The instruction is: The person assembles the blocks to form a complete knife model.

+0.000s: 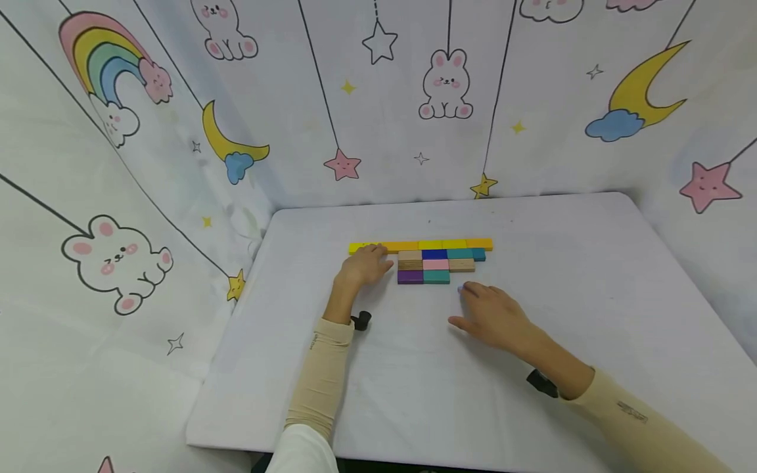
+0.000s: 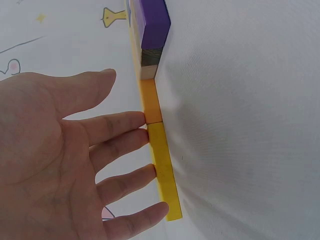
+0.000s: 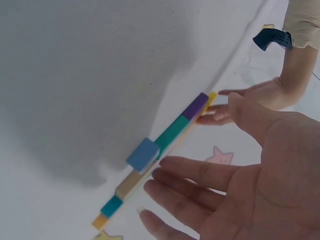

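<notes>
My left hand [image 1: 365,266] has its fingers outstretched, their tips right at the yellow block [image 2: 164,170] and the orange block [image 2: 151,100] of the back row. The thumb stands apart. My right hand [image 1: 493,317] is just in front of the layout, fingers extended and thumb held away. At its fingertips is a light blue block [image 3: 143,155], mostly hidden by the hand in the head view. Beside that lies a teal block [image 1: 436,277], side by side with a purple block [image 1: 411,277] in the front row.
Behind the front row, a pink block [image 1: 435,265] lies between wooden blocks, then comes a row with a dark blue block [image 1: 434,254] and teal ones. All lie flat on a white-covered table [image 1: 390,394]. A patterned cloth wall [image 1: 390,118] rises behind.
</notes>
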`<move>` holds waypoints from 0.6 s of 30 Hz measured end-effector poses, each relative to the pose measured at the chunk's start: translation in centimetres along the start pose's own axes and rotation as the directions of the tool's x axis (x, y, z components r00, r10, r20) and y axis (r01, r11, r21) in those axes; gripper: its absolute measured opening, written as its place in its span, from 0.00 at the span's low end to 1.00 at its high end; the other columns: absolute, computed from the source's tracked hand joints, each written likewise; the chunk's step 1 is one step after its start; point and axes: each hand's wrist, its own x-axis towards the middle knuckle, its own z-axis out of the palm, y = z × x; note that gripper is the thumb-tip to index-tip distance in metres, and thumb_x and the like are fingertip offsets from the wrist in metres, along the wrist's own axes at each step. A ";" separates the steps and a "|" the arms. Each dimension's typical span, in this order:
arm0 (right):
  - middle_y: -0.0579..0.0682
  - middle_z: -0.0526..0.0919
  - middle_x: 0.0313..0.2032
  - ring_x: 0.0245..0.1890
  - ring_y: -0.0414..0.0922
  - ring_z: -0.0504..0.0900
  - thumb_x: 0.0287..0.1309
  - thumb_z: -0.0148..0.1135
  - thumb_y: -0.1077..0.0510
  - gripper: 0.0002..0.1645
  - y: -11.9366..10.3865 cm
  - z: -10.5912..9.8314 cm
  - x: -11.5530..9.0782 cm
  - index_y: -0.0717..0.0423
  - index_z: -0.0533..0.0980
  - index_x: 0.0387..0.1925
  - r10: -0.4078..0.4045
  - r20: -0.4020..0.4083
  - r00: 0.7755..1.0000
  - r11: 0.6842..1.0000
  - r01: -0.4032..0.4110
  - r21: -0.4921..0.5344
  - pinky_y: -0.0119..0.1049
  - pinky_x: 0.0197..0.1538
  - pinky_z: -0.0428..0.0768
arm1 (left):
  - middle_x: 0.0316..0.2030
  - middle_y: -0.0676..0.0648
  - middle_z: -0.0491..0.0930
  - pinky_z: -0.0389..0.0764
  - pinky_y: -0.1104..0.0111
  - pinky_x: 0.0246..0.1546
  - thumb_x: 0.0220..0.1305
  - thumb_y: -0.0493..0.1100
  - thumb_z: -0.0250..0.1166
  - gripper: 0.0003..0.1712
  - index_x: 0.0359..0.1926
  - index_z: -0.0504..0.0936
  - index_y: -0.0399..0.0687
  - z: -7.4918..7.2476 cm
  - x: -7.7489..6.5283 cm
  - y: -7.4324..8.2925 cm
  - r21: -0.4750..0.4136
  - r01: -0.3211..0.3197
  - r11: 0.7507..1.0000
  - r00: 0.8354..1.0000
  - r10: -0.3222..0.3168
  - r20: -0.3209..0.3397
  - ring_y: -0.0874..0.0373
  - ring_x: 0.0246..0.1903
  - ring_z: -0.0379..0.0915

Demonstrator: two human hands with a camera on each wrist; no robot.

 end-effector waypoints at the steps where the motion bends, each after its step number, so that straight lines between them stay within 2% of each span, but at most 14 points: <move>1: 0.66 0.75 0.67 0.68 0.62 0.74 0.66 0.67 0.35 0.46 0.1 0.0 -0.1 0.69 0.74 0.67 -0.002 -0.001 1.000 1.000 0.002 0.001 0.60 0.70 0.72 | 0.79 0.44 0.62 0.65 0.47 0.74 0.82 0.59 0.51 0.33 0.78 0.67 0.50 0.0 0.0 0.0 0.002 0.000 1.000 1.000 0.000 0.001 0.45 0.78 0.56; 7: 0.66 0.75 0.67 0.68 0.62 0.75 0.65 0.69 0.37 0.46 0.6 -0.2 -0.7 0.70 0.73 0.67 -0.007 -0.010 1.000 1.000 0.007 0.017 0.59 0.69 0.74 | 0.78 0.44 0.62 0.66 0.46 0.74 0.82 0.59 0.51 0.32 0.77 0.68 0.50 0.1 0.0 -0.1 0.001 0.003 1.000 1.000 -0.003 -0.005 0.45 0.77 0.57; 18: 0.64 0.74 0.69 0.71 0.63 0.71 0.65 0.69 0.38 0.44 1.2 0.5 -0.6 0.64 0.73 0.70 -0.044 -0.036 0.998 0.999 0.044 0.000 0.63 0.69 0.72 | 0.78 0.44 0.62 0.67 0.46 0.73 0.82 0.59 0.50 0.32 0.77 0.68 0.50 0.1 0.1 -0.3 -0.010 -0.012 1.000 1.000 0.012 0.001 0.44 0.77 0.57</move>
